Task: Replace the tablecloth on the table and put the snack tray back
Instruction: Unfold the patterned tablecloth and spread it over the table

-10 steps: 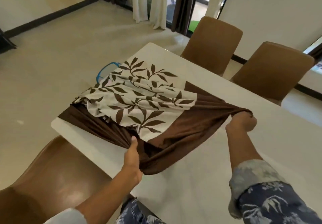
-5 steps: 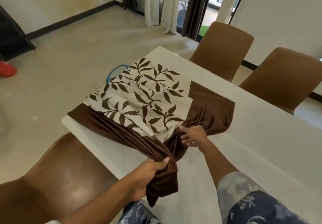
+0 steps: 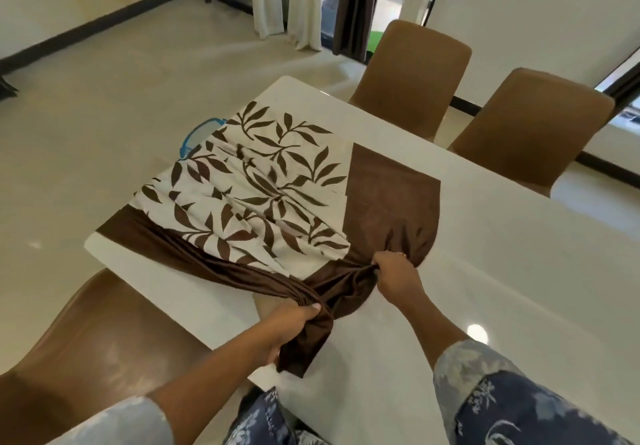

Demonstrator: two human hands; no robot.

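Clenching bunched tablecloth (image 3: 270,195), your left hand (image 3: 294,320) and right hand (image 3: 394,271) risk toppling the blue-rimmed object (image 3: 195,133) at the bench (image 3: 519,254) edge beyond them.

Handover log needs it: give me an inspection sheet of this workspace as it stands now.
Surface: white table, glossy; the cloth covers its left end.
Job's things: tablecloth, brown with a cream leaf-print panel, wrinkled and gathered toward the near edge.
Clutter: blue-rimmed object peeks from under the cloth's far left side; possibly the tray, cannot tell.
Grippers: left hand grips a gathered brown fold at the near edge; right hand grips bunched brown fabric beside it.
Cables: nothing seen.
Surroundings: two far chairs beyond the table, near chair at lower left, curtains at a glass door.
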